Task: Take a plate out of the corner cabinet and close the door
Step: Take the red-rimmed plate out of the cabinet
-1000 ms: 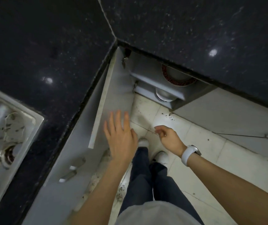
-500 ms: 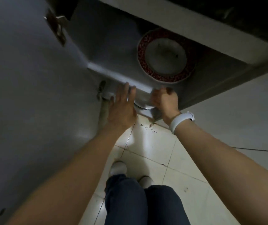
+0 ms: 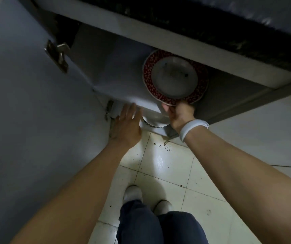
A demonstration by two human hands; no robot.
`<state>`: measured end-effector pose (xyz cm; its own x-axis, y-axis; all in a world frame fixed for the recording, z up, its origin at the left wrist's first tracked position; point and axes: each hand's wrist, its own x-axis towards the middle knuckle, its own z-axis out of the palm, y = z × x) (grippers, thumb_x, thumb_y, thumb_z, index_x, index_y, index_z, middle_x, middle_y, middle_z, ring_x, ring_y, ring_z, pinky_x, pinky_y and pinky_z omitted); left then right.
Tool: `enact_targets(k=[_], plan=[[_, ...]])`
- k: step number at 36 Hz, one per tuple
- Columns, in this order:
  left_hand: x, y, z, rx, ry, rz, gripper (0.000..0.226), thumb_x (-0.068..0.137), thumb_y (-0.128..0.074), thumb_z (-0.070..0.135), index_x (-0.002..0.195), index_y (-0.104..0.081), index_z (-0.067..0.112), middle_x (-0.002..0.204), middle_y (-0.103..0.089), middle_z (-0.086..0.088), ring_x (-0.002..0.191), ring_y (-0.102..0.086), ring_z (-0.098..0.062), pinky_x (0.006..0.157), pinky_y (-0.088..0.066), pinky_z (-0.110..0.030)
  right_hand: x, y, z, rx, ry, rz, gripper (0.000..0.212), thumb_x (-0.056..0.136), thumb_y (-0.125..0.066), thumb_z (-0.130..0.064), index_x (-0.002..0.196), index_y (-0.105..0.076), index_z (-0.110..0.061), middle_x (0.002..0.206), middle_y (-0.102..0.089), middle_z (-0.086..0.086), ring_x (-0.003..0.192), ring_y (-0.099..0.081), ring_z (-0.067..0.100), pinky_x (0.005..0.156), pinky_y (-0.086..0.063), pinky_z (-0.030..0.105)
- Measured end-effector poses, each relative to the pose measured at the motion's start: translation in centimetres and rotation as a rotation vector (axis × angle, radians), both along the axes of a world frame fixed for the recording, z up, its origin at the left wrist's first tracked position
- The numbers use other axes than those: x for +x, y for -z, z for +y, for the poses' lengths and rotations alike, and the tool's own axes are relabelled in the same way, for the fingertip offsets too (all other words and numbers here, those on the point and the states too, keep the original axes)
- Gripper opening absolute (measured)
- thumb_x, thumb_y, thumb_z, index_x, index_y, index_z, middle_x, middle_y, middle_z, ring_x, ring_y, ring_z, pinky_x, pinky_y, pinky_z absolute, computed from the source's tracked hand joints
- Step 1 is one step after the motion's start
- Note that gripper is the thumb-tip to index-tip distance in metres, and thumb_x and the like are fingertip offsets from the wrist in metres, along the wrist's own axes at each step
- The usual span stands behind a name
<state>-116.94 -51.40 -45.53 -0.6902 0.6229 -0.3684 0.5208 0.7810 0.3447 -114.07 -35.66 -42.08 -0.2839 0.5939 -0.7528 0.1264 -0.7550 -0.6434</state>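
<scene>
So, the plate (image 3: 175, 77) is sitting on the upper shelf (image 3: 116, 81) inside the open corner cabinet, tucked under the bench (image 3: 246, 20), with its near rim poking past the shelf's front lip. The right hand (image 3: 180, 114) is clamped on that near rim, thumb on the underside and the other fingers hidden by the hand itself, so it looks taken hold of but not yet lifted out. The left hand (image 3: 128, 128) is spread flat, fingers loose, against the shelf's front edge and nothing is held in it.

Handling guess: glazed ceramic by the look of it, so stiff, probably a bit heavy for a one-handed rim pinch, slick, and breakable if it's dropped on the tiled floor (image 3: 167, 166). The red patterned rim is the obvious place to be gripped, with the underside better supported once it's clear of the shelf. Another dish (image 3: 152, 122) is stored on the level below. The door (image 3: 26, 111) is wide open at left.

No brand, label or readable writing can be made out anywhere.
</scene>
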Motion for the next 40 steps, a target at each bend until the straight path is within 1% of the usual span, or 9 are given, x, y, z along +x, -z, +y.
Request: enact_targets(k=[3, 6, 10, 15, 18, 22, 26, 33, 40], plan=[[1.7, -1.5, -1.6, 0.082, -0.208, -0.114, 0.060, 0.090, -0.046, 0.016, 0.144, -0.020, 0.015, 0.156, -0.018, -0.012, 0.144, -0.013, -0.030, 0.117, -0.022, -0.049, 1.7, -1.5, -1.6, -0.041, 0.046, 0.024, 0.041, 0.080, -0.049, 0.013, 0.119, -0.049, 0.001, 0.116, -0.060, 0.017, 0.070, -0.063, 0.019, 0.049, -0.059, 0.026], [4.4, -3.9, -3.3, 0.261, -0.499, -0.270, 0.052, 0.088, -0.048, 0.009, 0.138, -0.034, 0.005, 0.144, -0.039, -0.021, 0.134, -0.033, -0.033, 0.113, -0.031, -0.041, 4.7, -3.2, -3.8, -0.091, -0.056, 0.058, 0.029, 0.089, -0.043, 0.002, 0.117, -0.049, 0.000, 0.111, -0.062, 0.017, 0.079, -0.065, 0.024, 0.056, -0.061, 0.028], [8.8, -8.5, -6.0, 0.259, -0.727, -0.444, 0.045, 0.091, -0.043, 0.012, 0.136, -0.040, 0.012, 0.142, -0.042, -0.013, 0.129, -0.042, -0.028, 0.107, -0.034, -0.032, 10.2, -6.4, -6.5, -0.111, -0.166, 0.011, 0.022, 0.091, -0.047, -0.005, 0.112, -0.051, -0.007, 0.096, -0.067, 0.011, 0.080, -0.068, 0.025, 0.063, -0.062, 0.030], [13.4, -13.5, -9.6, 0.150, -0.738, -0.460, 0.040, 0.082, -0.041, 0.015, 0.119, -0.053, 0.007, 0.122, -0.058, -0.019, 0.112, -0.055, -0.036, 0.098, -0.047, -0.048, 17.4, -11.6, -9.2, -0.106, -0.259, -0.113, 0.016, 0.092, -0.047, -0.011, 0.106, -0.048, -0.005, 0.095, -0.064, 0.016, 0.073, -0.068, 0.023, 0.062, -0.060, 0.031], [15.7, -17.3, -10.2, 0.113, -0.668, -0.455, 0.041, 0.085, -0.044, 0.009, 0.125, -0.051, 0.008, 0.127, -0.056, -0.020, 0.116, -0.053, -0.037, 0.101, -0.044, -0.045, 21.2, -14.9, -9.7, -0.081, -0.298, -0.160, 0.019, 0.092, -0.047, -0.011, 0.109, -0.048, -0.003, 0.103, -0.062, 0.021, 0.069, -0.069, 0.021, 0.057, -0.061, 0.027], [17.0, -21.6, -9.0, 0.107, -0.518, -0.432, 0.041, 0.089, -0.045, 0.008, 0.130, -0.047, 0.006, 0.137, -0.050, -0.018, 0.127, -0.045, -0.032, 0.108, -0.035, -0.040, 26.4, -19.4, -9.2, -0.001, -0.365, -0.198, 0.006, 0.091, -0.050, -0.017, 0.091, -0.055, -0.012, 0.106, -0.063, 0.026, 0.079, -0.067, 0.031, 0.060, -0.062, 0.030], [17.4, -25.7, -5.4, 0.137, -0.364, -0.411, 0.038, 0.090, -0.046, 0.011, 0.127, -0.049, 0.008, 0.134, -0.051, -0.016, 0.124, -0.048, -0.029, 0.104, -0.037, -0.036, 31.1, -23.8, -7.5, 0.072, -0.333, -0.206, 0.016, 0.092, -0.048, -0.018, 0.102, -0.051, -0.006, 0.099, -0.064, 0.020, 0.071, -0.069, 0.019, 0.053, -0.059, 0.022], [19.7, -31.9, 5.9, 0.255, 0.016, -0.310, 0.038, 0.089, -0.045, 0.005, 0.127, -0.049, 0.003, 0.133, -0.053, -0.019, 0.124, -0.047, -0.033, 0.104, -0.036, -0.037, 38.3, -30.4, -2.6, 0.211, -0.145, -0.201, 0.020, 0.094, -0.043, -0.014, 0.107, -0.052, -0.001, 0.085, -0.065, 0.009, 0.062, -0.069, 0.015, 0.050, -0.058, 0.021], [25.2, -37.4, 18.8, 0.398, 0.321, -0.205, 0.039, 0.089, -0.046, 0.011, 0.128, -0.048, 0.008, 0.131, -0.053, -0.014, 0.123, -0.047, -0.030, 0.104, -0.037, -0.040, 46.6, -34.8, 5.3, 0.335, 0.044, -0.148, 0.017, 0.094, -0.042, -0.015, 0.105, -0.053, -0.007, 0.086, -0.066, 0.005, 0.059, -0.070, 0.006, 0.051, -0.058, 0.020]])
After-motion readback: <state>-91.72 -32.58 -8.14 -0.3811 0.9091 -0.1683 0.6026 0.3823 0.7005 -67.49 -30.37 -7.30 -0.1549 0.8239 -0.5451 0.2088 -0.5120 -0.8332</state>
